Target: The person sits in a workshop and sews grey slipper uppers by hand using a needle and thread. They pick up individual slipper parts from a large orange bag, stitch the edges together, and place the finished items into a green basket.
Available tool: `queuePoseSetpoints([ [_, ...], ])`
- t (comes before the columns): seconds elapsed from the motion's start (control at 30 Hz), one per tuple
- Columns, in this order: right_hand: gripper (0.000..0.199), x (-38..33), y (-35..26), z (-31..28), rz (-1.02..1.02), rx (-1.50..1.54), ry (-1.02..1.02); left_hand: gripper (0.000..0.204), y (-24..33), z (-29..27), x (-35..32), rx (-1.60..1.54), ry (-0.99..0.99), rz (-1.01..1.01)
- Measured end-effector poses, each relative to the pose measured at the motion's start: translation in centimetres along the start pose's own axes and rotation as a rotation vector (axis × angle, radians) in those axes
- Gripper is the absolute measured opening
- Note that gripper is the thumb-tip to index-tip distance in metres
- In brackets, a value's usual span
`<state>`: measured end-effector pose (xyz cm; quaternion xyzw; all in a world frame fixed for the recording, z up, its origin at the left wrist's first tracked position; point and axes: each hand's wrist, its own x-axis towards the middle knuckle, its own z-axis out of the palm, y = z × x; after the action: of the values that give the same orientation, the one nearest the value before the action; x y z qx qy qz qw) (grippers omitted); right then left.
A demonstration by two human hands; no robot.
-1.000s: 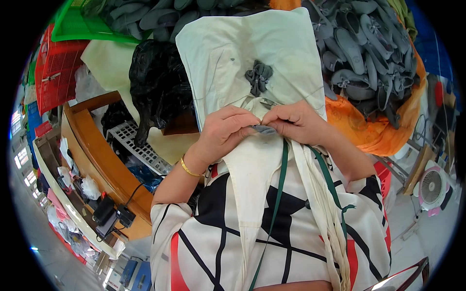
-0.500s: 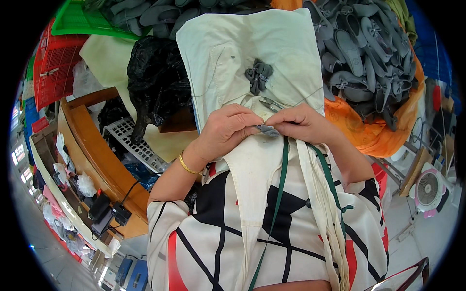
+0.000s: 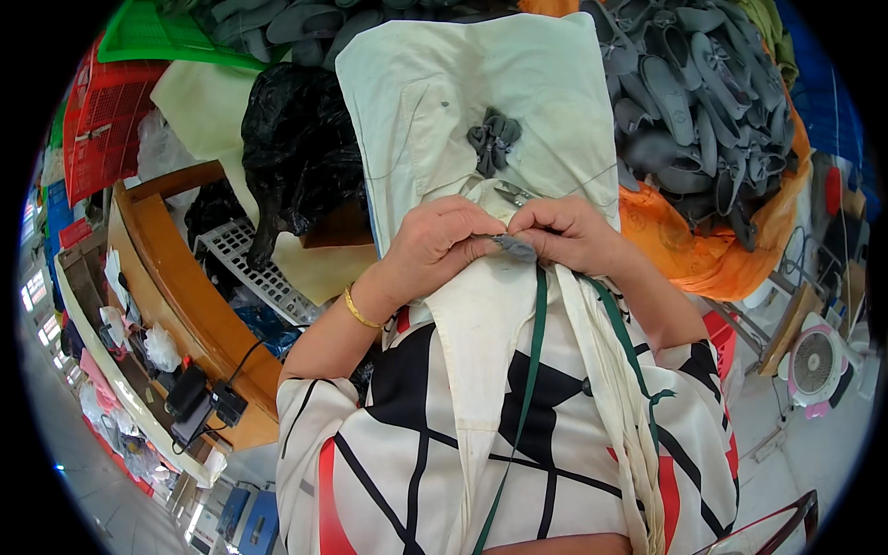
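A small grey fabric piece (image 3: 515,247) is pinched between the thumb and fingers of my left hand (image 3: 442,242), in front of my chest. My right hand (image 3: 572,239) meets it from the other side, thumb and forefinger closed together at the piece's edge; whatever tiny thing they grip is hidden. Just beyond my fingertips lies a pair of metal thread snips (image 3: 511,192). Farther out, a little heap of dark grey fabric bows (image 3: 493,141) rests on the pale cloth-covered pad (image 3: 546,79). A thin dark thread (image 3: 592,178) runs over the cloth close to my right hand.
Grey shoes (image 3: 680,97) fill an orange bag (image 3: 684,250) at the right. More grey shoes (image 3: 305,26) lie at the far left, by a green basket (image 3: 157,37). A black plastic bag (image 3: 301,139) and a wooden drawer frame (image 3: 171,250) flank the pad's left side.
My right hand has shifted slightly, its fingers curling in closer to the left fingertips. The grey piece is a little turned. A dark blur now shows over the shoes at right.
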<state>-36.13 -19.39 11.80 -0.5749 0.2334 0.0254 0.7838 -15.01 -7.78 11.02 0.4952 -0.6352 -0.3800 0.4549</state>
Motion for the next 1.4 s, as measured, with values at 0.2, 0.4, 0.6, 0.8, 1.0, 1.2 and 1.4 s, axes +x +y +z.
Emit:
queuePoseSetpoints([
  [0.2,0.011,0.1,1.0,-0.1,-0.013,0.06,0.011,0.019,1.0,0.0,0.0,-0.131,0.03,-0.217],
  [0.4,0.02,0.3,1.1,0.0,0.037,0.106,0.018,0.019,0.6,-0.1,0.0,-0.084,0.005,-0.127],
  [0.6,0.034,0.8,-0.1,0.4,-0.005,0.107,-0.009,0.019,0.2,0.6,0.2,-0.114,0.004,-0.084],
  [0.8,0.024,1.4,-1.1,-0.1,-0.019,-0.258,0.208,0.016,0.1,0.5,0.1,-0.103,0.025,-0.374],
  [1.0,0.011,2.7,-1.3,0.5,-0.66,-1.121,0.514,0.015,0.8,0.5,1.7,-0.027,0.062,-0.384],
  [1.2,0.008,1.3,-5.0,2.7,-0.808,-0.913,0.277,0.017,0.2,0.2,2.7,0.116,0.063,-0.105],
  [1.4,0.013,-3.3,-5.6,-3.1,-0.249,0.323,0.504,0.02,-0.4,-3.8,4.0,0.542,0.213,0.104],
])
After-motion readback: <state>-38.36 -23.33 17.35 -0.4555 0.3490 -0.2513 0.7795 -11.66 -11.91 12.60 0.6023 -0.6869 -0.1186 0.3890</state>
